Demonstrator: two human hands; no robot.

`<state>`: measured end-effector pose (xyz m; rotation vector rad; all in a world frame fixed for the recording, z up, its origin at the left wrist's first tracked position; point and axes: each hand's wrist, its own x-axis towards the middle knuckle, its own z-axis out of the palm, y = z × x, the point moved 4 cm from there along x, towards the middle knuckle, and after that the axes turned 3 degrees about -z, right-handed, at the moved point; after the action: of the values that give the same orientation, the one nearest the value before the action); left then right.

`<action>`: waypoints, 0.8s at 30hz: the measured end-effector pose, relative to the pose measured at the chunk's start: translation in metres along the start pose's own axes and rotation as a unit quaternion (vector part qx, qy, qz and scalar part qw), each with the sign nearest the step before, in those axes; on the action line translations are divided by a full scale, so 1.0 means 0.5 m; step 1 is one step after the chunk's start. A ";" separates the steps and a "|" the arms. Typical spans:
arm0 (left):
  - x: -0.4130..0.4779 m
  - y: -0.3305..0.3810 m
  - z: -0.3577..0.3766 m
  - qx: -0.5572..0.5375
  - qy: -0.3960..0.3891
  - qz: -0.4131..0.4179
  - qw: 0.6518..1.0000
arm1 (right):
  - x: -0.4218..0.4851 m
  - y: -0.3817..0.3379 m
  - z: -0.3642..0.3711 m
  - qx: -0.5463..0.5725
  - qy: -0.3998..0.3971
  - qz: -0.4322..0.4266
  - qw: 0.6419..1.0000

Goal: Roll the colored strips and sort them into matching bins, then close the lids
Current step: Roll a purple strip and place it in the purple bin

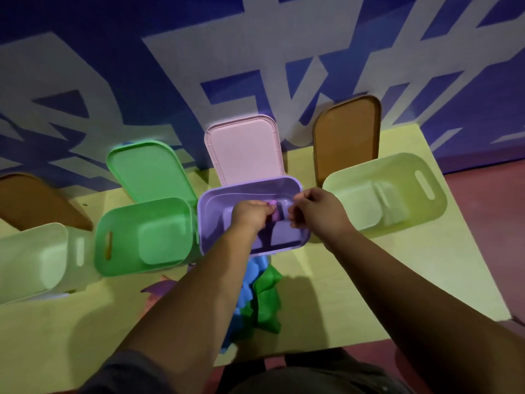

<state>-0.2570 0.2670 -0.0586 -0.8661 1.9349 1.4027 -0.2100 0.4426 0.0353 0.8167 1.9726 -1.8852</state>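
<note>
My left hand [250, 216] and my right hand [315, 213] are both over the open purple bin [210, 223]. My left hand pinches a small rolled purple strip [275, 213]. My right hand's fingers are curled right beside the roll; whether they hold it is hidden. The purple bin's pink lid [244, 149] stands up behind it. A blue strip [250, 282], a green strip [268, 300] and a purple strip [159, 288] lie loose on the yellow table [326, 294], partly under my left forearm.
A green bin [142, 237] with its green lid [150, 169] raised stands left of the purple one. Pale bins sit at the far left [34, 260] and right [386, 189], each with a brown lid [346, 137] up. A blue patterned wall rises behind.
</note>
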 end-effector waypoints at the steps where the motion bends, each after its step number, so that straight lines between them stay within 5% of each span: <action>1: 0.011 -0.003 0.007 0.019 0.015 0.002 1.000 | 0.004 0.000 -0.001 -0.005 -0.004 0.002 1.000; 9: 0.059 0.004 0.061 0.112 0.087 -0.014 0.990 | 0.019 0.006 -0.003 -0.043 -0.004 -0.006 0.999; 14: 0.043 0.015 0.078 0.076 0.074 -0.023 0.994 | 0.023 0.011 -0.007 -0.049 0.001 -0.010 0.999; 21: 0.053 0.027 0.064 0.206 0.090 -0.003 0.974 | 0.024 0.007 -0.007 -0.039 -0.001 -0.003 0.999; 24: 0.029 0.037 0.040 0.180 0.067 -0.001 0.981 | 0.025 0.007 -0.005 -0.042 0.001 0.000 0.999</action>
<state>-0.2789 0.2879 -0.0643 -0.8030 2.1988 0.9676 -0.2173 0.4474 0.0257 0.7947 2.0387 -1.7883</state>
